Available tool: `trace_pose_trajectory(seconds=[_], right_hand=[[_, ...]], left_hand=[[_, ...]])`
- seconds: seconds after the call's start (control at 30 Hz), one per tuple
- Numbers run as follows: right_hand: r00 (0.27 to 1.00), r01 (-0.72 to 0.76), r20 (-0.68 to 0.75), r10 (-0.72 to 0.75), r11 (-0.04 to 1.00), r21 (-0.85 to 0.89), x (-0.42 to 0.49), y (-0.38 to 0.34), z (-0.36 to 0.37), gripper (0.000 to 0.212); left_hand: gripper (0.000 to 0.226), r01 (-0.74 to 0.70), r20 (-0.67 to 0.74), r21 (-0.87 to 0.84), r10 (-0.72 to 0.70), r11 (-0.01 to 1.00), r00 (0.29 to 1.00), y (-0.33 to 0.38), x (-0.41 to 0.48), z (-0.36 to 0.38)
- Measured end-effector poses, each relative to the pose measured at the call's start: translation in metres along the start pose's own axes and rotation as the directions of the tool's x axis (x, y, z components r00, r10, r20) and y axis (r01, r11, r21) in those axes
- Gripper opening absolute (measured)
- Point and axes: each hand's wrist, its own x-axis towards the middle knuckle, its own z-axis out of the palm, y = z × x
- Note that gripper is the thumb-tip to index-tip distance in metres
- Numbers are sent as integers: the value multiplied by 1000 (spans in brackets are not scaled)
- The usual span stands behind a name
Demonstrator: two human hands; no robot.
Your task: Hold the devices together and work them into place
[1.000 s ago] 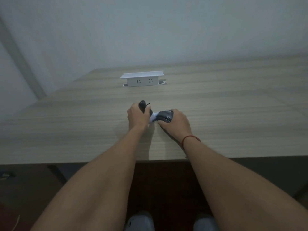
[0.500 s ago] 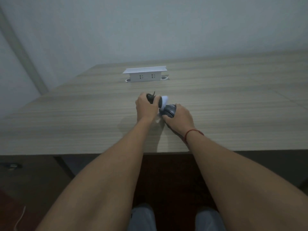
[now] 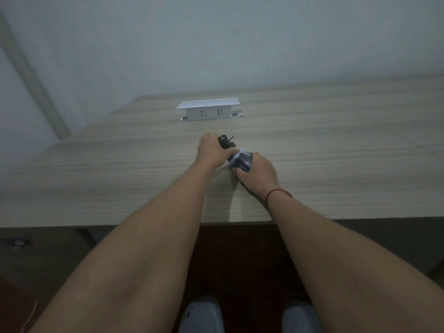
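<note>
Wiping the dark mouse, mid-step

Left hand (image 3: 211, 152) grips a black object (image 3: 224, 141); right hand (image 3: 258, 173) clasps the mouse (image 3: 245, 162), white cloth (image 3: 236, 156) between; next, likely careful rubbing over the worktop (image 3: 336, 164).

Dark rounded object (image 3: 245, 163), glossy grey-black, sits low on the table (image 3: 120, 176), gripped from its 4 o'clock side by the right hand (image 3: 258, 175). White cloth (image 3: 236, 156) bunched against its 10 o'clock edge. Small black item (image 3: 224, 142), thin stalk poking up, held in the left hand (image 3: 211, 152), at 11 o'clock from the dark object.
</note>
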Motion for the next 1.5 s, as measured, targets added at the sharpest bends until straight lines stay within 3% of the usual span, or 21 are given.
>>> trace_pose_trajectory(seconds=[0.13,0.33,0.53,0.8,0.93,1.1,1.27,1.4,1.5], right_hand=[[1000,7,-7,-7,1000,-10,-1,-1,-2,39],[1000,4,-8,-4,1000,5,-1,-1,-2,38],[1000,6,13,-6,1000,-5,0,-1,0,38],[1000,28,5,-28,999,23,-1,-2,-1,48],[1000,24,-3,-24,1000,0,-1,-3,-4,53],[1000,25,10,-25,999,44,-3,-2,-8,62],[998,6,68,-16,989,148,-4,-5,-10,54],[995,16,90,-32,985,174,-6,-4,-12,62],[995,42,82,-52,991,126,-6,-3,-12,65]], left_hand=[[33,33,-58,-155,-43,987,997,-13,-12,13],[45,25,-39,-194,-33,981,999,-6,-10,20],[37,0,-131,-276,-38,961,991,-4,-2,16],[31,95,-233,-103,-116,990,966,-36,-14,13],[30,29,-263,-228,-90,973,961,-13,-9,10],[31,125,-230,10,-119,992,966,-29,-11,14],[30,14,-229,-198,-60,980,971,-5,-11,11],[35,200,-257,-44,-204,979,944,-14,-16,16],[36,174,-244,-69,-186,982,952,-15,-9,6]])
